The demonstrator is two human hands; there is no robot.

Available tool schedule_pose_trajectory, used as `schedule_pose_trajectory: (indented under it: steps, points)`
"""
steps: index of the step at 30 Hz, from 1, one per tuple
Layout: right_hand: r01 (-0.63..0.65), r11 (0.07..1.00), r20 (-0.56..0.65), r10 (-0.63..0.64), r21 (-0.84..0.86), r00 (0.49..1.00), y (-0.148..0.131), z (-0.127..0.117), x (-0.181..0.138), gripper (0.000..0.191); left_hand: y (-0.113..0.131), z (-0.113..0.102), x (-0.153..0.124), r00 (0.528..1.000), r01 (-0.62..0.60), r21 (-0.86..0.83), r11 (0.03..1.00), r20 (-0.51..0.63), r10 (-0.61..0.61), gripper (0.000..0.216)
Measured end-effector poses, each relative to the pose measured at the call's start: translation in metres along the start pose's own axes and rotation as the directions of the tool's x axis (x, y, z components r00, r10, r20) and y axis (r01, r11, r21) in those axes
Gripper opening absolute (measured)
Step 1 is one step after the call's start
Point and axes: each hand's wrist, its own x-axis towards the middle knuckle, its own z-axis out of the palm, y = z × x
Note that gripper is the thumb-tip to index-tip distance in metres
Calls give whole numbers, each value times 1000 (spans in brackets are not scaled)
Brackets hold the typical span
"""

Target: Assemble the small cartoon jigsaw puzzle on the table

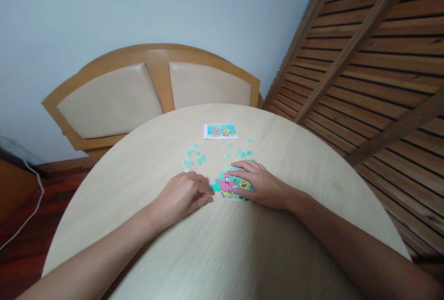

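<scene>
- Step in hand, as I judge it: fitting pieces onto the assembled puzzle patch [227,188], which lies near the middle of the table [222,254], slightly toward the near edge.
- Left hand [182,196]: fingers curled, knuckles up, fingertips touching the patch's left edge; cannot tell whether a piece sits under them.
- Right hand [260,184]: flat and released, fingers spread over the patch's right part, pressing down, grasping nothing.
- Loose pieces in 2 groups beyond the hands: left cluster [192,157] and right cluster [243,153], both teal.
- Reference picture [220,131] lies flat toward the far edge, apart from the pieces.
- Next move, judged: calls for keeping the patch pinned while a piece lines up with the open edge; a sliding patch could split its joints.
- Surface: round, pale wood grain.
- Room: 2 padded chair backs [152,92] at the far edge, pale wall, slatted wooden panel [374,59] on the right, white cable [31,198] on the floor at left.
</scene>
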Motion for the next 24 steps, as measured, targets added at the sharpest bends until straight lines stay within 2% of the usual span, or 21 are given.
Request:
schedule_pose_trajectory:
  steps: [7,14,24]
  points:
    - [-4,1000,7,4,-7,1000,-1,-2,-1,50,0,5,1,999,48,-3,999,-9,-48,7]
    - [-2,1000,17,2,-15,1000,-2,-2,-1,50,-1,7,2,997,55,1,999,-46,-55,15]
    - [-4,1000,24,5,-21,1000,1,-1,-1,50,0,7,3,999,3,-12,1000,-49,-4,17]
